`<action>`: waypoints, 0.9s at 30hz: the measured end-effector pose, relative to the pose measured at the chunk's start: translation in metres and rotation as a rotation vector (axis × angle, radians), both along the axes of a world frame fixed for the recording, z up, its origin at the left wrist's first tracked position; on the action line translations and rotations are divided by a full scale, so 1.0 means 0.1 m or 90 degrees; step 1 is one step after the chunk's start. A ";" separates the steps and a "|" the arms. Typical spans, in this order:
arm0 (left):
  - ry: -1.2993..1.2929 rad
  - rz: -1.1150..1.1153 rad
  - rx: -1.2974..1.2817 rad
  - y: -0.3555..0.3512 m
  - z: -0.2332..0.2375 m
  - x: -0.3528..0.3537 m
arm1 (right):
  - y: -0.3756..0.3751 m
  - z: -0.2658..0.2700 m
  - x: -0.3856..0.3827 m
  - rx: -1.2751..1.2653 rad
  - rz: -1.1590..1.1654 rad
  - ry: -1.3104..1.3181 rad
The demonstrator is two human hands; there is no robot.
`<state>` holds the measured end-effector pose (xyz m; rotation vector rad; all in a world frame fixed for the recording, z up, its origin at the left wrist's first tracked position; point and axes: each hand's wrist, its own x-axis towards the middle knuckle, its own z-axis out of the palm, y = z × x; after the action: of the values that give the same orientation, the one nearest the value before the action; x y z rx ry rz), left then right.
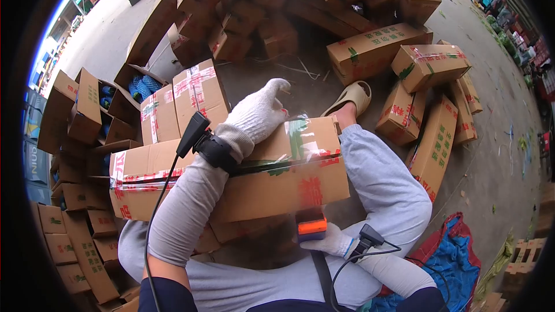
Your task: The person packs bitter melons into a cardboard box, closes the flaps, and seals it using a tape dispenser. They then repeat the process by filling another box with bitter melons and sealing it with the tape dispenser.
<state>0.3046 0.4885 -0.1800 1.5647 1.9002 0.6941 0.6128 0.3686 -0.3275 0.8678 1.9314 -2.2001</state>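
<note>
A long cardboard box [277, 196] lies across my lap and lower legs, with red-printed tape at its ends and a dark gap along its top seam. Over its far edge, my left hand [260, 110] in a white knitted glove has curved fingers apart from the thumb, with nothing visible between them. My right hand [330, 240], also gloved, is closed around an orange-and-dark tool that looks like a tape dispenser [312, 227], close to the box's near side. The palm side of the right hand is hidden.
Taped boxes [199, 92] stand beyond the left forearm. More boxes [430, 66] are stacked right of my sandalled foot [352, 99], and a large heap [260, 17] lies ahead. Open cartons [92, 104] line the left. A blue-and-red sheet [448, 260] lies at lower right.
</note>
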 end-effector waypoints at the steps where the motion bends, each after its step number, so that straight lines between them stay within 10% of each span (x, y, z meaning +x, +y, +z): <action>1: -0.008 -0.060 0.028 -0.03 -0.02 -0.03 | 0.06 -0.28 -0.04 0.065 0.014 -0.003; 9: 0.055 -0.219 -0.135 -0.10 0.23 0.04 | 1.48 -1.13 -0.88 0.143 0.002 0.083; 13: 0.025 -0.172 -0.153 -0.07 0.22 0.03 | 3.00 -0.85 -1.70 -0.248 -0.143 0.405; 15: -0.223 0.133 -0.031 -0.03 0.08 0.00 | 3.68 0.05 -2.07 -0.525 -0.097 0.585; 16: -0.340 0.287 0.036 0.01 0.01 -0.03 | 3.89 0.36 -2.15 -0.185 -0.148 0.548; 18: -0.426 0.456 0.168 0.11 -0.17 0.00 | 3.97 0.97 -2.20 -0.063 0.067 0.580; 20: -0.586 0.307 0.229 0.16 -0.41 -0.09 | 3.78 1.38 -2.12 0.109 0.099 0.471; 24: -0.525 0.073 0.091 0.08 -0.13 -0.23 | 3.11 1.60 -1.68 0.138 -0.111 0.149; 27: -0.572 0.008 -0.031 0.05 0.02 -0.18 | 2.93 1.23 -1.53 -0.017 -0.049 0.346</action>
<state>0.2861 0.4933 -0.1784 0.9440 1.2282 1.1059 0.4601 0.6614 -0.2043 0.3612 2.0891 -2.7143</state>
